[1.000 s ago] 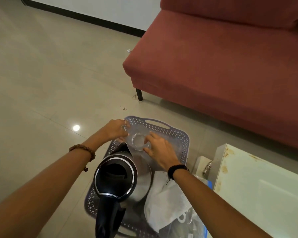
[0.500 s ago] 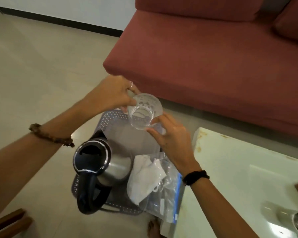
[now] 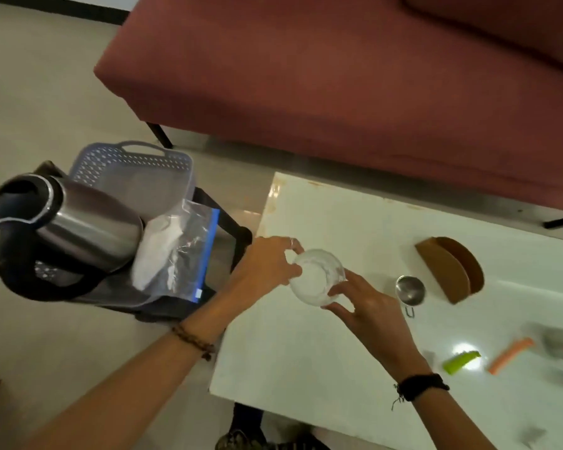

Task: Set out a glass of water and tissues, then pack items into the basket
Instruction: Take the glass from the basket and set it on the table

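A clear empty glass point(image 3: 316, 275) is held between both hands over the left part of the white table point(image 3: 338, 368). My left hand point(image 3: 265, 263) pinches its rim from the left, and my right hand point(image 3: 368, 306) grips its right side. A grey perforated basket point(image 3: 134, 164) sits on a dark stool to the left of the table. It holds a steel kettle point(image 3: 75, 232) with a black handle and a clear zip bag of white tissues point(image 3: 173, 254).
A brown cardboard holder point(image 3: 449, 267), a small steel cup point(image 3: 410, 290), a green piece point(image 3: 460, 362) and an orange piece point(image 3: 509, 355) lie on the table's right part. A red sofa point(image 3: 338, 76) stands behind. Tiled floor lies to the left.
Both hands lifted the glass out of the basket and carried it right, over the table. The view swung right, bringing the table's items into sight.
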{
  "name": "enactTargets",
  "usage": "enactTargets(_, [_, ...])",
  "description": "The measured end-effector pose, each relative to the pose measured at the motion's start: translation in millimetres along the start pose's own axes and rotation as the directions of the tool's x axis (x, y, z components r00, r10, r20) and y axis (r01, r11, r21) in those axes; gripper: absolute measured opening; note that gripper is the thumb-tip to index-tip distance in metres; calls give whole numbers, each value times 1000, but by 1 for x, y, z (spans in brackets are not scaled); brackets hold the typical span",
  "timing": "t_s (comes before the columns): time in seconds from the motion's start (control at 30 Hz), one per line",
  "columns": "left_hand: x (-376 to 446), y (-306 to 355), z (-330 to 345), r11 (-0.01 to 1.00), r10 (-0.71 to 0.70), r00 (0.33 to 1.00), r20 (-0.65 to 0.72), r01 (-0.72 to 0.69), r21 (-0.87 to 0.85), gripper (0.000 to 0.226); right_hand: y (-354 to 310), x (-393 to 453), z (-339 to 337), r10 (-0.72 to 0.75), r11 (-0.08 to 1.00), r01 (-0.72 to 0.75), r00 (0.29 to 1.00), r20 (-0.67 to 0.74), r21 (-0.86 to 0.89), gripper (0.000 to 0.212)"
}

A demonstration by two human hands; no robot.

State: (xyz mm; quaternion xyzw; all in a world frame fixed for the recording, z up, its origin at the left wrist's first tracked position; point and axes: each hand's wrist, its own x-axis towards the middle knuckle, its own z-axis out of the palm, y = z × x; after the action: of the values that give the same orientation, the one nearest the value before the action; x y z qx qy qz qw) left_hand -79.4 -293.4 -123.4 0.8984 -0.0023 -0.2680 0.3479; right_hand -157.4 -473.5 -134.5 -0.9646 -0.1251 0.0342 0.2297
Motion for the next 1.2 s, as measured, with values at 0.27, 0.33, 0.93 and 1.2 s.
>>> enactTargets(0.27, [-2,-12,95,951,-149,988,30,152,-270,32,69,-38,40,85,992,-54,956,281,-114,28])
enactTargets(0.33, [1,-13,105,942,-158,987,6,153,-298,32,78,-37,47,94,991,-62,950,299,-117,29])
enactTargets(0.93, [19,-43,130,968,-162,986,-48,149,-200,36,84,-31,68,223,971,-177,911,347,-160,29])
enactTargets(1.2, [-53,-89,92,831,-178,958,-225,23,-556,22,10,-30,33,308,951,-302,917,254,-63,41])
